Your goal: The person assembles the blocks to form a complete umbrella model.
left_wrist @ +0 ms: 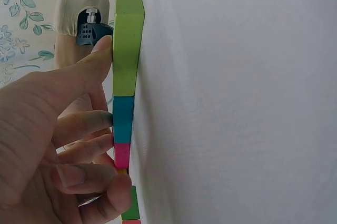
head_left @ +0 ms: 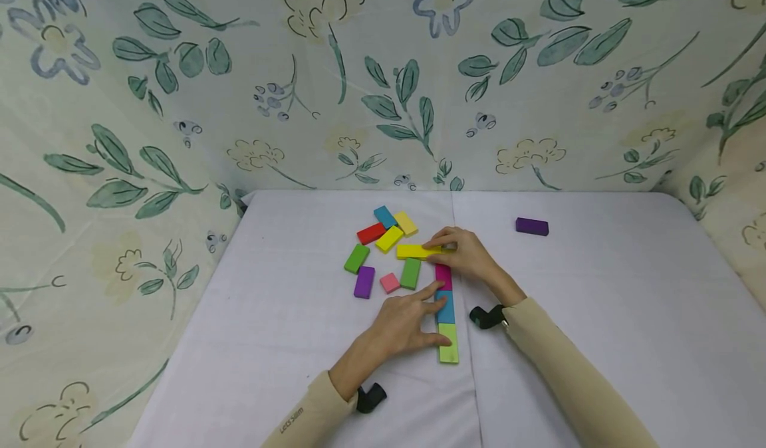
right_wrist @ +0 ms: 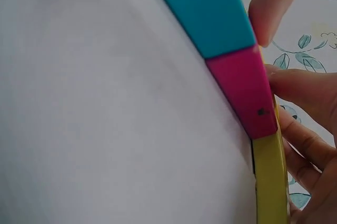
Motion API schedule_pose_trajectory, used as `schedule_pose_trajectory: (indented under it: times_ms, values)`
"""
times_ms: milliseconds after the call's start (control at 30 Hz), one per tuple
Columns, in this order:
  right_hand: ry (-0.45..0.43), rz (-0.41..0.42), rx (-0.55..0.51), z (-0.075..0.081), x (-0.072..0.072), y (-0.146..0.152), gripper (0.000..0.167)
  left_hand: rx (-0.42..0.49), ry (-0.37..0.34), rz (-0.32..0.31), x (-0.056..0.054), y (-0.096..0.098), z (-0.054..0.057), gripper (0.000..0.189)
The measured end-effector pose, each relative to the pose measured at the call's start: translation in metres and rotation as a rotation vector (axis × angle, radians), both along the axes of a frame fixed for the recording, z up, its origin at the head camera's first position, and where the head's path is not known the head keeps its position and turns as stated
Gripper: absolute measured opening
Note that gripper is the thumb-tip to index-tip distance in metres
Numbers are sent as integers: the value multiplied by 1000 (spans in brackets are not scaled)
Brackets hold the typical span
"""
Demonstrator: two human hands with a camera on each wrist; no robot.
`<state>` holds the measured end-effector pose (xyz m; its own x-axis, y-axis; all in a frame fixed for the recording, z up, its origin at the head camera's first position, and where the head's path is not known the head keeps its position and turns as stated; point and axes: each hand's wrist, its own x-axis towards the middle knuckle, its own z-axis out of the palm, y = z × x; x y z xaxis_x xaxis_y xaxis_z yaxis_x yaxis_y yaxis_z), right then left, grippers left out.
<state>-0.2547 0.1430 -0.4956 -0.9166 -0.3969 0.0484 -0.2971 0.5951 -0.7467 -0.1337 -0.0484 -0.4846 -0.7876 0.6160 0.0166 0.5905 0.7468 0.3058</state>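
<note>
A straight row of wooden blocks runs away from me: a light green block (head_left: 449,351), a blue block (head_left: 446,312) and a pink block (head_left: 443,275). My left hand (head_left: 402,325) lies across it from the left, its thumb on the light green block and its fingertips on the blue and pink ones. At the row's far end a yellow block (head_left: 409,252) lies crosswise, reaching left. My right hand (head_left: 467,255) pinches its right part between thumb and fingers, partly hiding it. In the right wrist view, the yellow block (right_wrist: 271,182) meets the pink block's end.
Left of the row lie loose blocks: a green block (head_left: 410,274), a small pink block (head_left: 389,282), a purple block (head_left: 364,282), another green block (head_left: 356,258), and red, blue and yellow ones behind. A dark purple block (head_left: 532,226) lies apart at the far right on the white cloth.
</note>
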Motion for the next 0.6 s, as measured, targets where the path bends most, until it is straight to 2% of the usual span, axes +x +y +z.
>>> schedule_pose_trajectory:
  times_ms: [600]
  values:
    - [-62, 54, -14, -3, -5, 9, 22, -3, -5, 0, 0, 0, 2, 76]
